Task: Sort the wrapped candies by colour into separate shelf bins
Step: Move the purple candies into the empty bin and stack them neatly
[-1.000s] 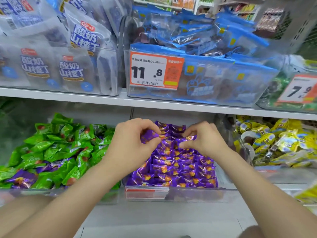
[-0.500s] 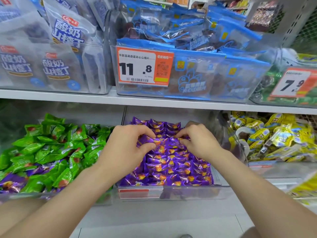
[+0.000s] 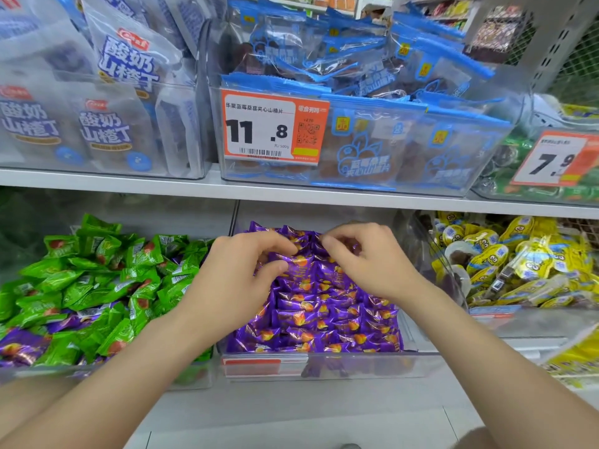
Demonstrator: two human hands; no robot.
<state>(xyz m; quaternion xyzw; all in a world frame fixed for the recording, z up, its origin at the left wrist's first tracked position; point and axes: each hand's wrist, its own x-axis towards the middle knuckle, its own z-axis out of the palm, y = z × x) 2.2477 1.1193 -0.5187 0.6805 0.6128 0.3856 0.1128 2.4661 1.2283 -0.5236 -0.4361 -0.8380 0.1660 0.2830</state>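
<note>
Purple wrapped candies (image 3: 324, 315) fill the clear middle bin (image 3: 356, 364) on the lower shelf, laid in rows. Both my hands are over its back part. My left hand (image 3: 233, 280) pinches a purple candy (image 3: 293, 264) between thumb and fingers. My right hand (image 3: 366, 264) has its fingers curled down onto the purple candies at the back; what they hold is hidden. The left bin (image 3: 194, 380) holds green candies (image 3: 97, 280) with a few purple candies (image 3: 19, 346) mixed in at its front left.
A bin of yellow candies (image 3: 518, 264) stands to the right. The upper shelf (image 3: 291, 191) carries bins of white bags (image 3: 107, 124), blue bags (image 3: 389, 140) and price tags (image 3: 272, 128). A white ledge (image 3: 291, 416) runs below the bins.
Both hands have shifted a little toward the back of the purple bin, fingers still working the candies. The camera view has drifted slightly.
</note>
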